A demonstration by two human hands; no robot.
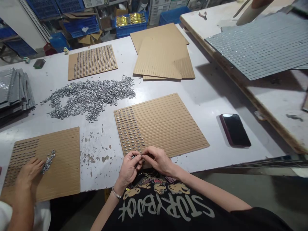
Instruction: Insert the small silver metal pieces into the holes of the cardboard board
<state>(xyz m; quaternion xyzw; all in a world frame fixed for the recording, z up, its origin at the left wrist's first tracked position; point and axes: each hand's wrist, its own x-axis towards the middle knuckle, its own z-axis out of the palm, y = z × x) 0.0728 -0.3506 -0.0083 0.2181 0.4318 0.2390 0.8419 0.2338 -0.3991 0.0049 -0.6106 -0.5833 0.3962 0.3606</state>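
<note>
Your left hand (130,167) is curled, thumb and forefinger drawn together; your right hand (158,160) is half-curled, its fingertips meeting the left's. Whether either grips a piece is too small to tell. They meet over the near edge of the grooved cardboard (166,125), by the worktop's (202,107) front edge. Metal pieces (127,128) line the cardboard's left side; a loose heap (96,95) lies beyond its far-left corner.

Holds the bare, curled left hand (128,169) just beside the bare right hand (160,160) at the near centre, pinching with thumbs and fingertips brought together. Reaches in with the bare left forearm (106,208) from the near left and the bare right forearm (211,192) slanting from the near right.
</note>
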